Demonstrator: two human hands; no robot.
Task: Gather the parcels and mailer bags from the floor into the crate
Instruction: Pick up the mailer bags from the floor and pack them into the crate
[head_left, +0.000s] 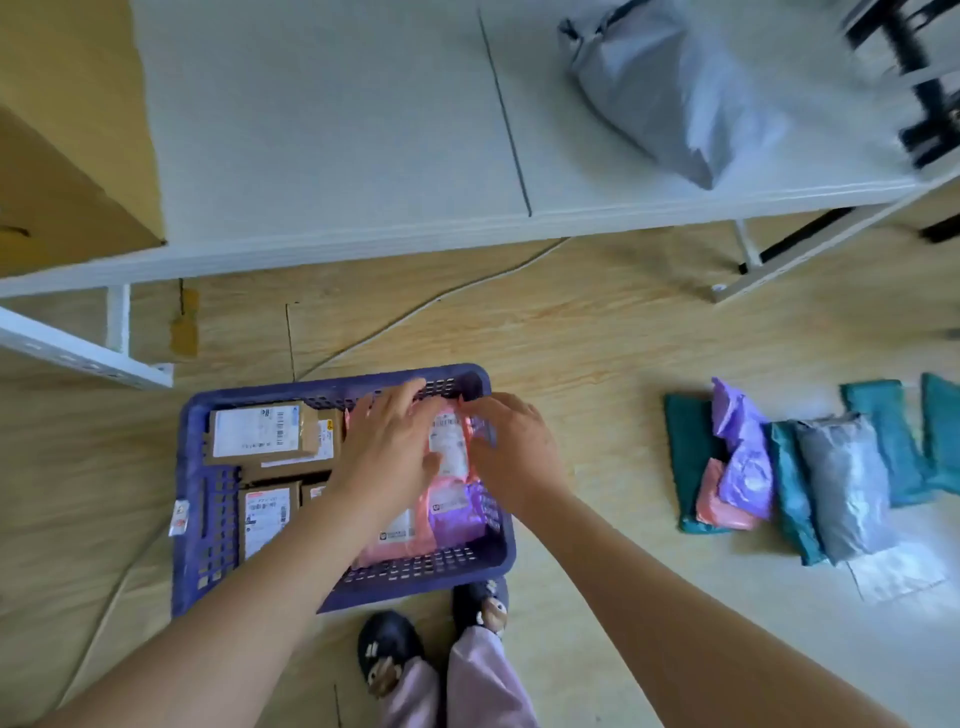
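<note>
done: labelled brown cardboard parcels in perforated blue plastic crate | hands: left hand spread flat on pink plastic mailer bag, right hand at its edge, grip unclear | todo: teal, purple and grey mailer bags on wooden floor

Matt perforated plastic for the crate. Cardboard with paper labels for the parcels. Glossy crinkled plastic film for the mailer bags.

Crate: I see blue-violet, gridded with holes.
Parcels: brown, white labels.
Mailer bags: I count teal, purple, pink, grey.
Floor: pale wood grain.
</note>
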